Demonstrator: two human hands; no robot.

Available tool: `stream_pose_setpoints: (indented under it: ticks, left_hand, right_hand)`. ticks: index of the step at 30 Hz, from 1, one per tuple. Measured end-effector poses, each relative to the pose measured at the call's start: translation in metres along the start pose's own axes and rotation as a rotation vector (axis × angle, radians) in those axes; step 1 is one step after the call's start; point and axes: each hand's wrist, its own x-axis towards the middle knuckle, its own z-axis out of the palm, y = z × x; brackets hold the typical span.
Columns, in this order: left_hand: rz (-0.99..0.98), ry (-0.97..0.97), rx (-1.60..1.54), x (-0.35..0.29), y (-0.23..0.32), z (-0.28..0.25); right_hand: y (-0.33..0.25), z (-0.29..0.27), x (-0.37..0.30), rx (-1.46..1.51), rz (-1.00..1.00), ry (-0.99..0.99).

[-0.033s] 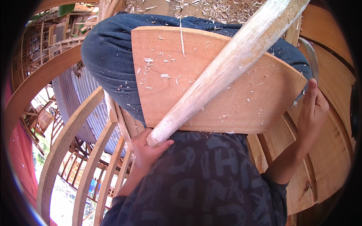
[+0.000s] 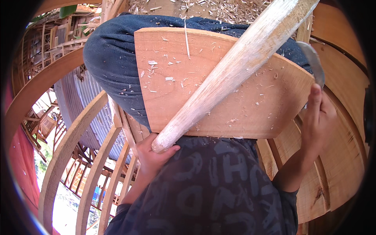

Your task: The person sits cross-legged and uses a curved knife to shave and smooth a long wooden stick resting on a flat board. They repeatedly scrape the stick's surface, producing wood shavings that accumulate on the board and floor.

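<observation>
Across a wooden board point(image 2: 243, 105) on dark-trousered legs point(image 2: 111, 58) rests a pale pole point(image 2: 219, 82), its near end wrapped by the left hand point(image 2: 147, 156) — probably to steady it — while the right hand point(image 2: 320, 117) grips a curved blade point(image 2: 312, 60), apparently by a hidden handle, near the board's right corner.

On my feed, curved timber ribs point(image 2: 57, 156) stand at left; a corrugated metal sheet point(image 2: 84, 96) lies beyond. Wide wooden planks point(image 2: 344, 156) line the right. Wood shavings point(image 2: 231, 9) litter the top. Daylight enters lower left.
</observation>
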Motion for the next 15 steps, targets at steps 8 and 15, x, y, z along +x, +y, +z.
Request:
stream_pose_setpoints:
  ticks: [8, 15]
  left_hand:
    - [0.022, 0.000, -0.066, 0.003, -0.004, 0.001]
    - [0.044, -0.010, -0.035, 0.003, -0.009, -0.001]
  right_hand:
    - [-0.021, 0.042, -0.019, -0.145, -0.436, -0.124]
    - [0.045, -0.013, 0.040, -0.093, 0.062, 0.168]
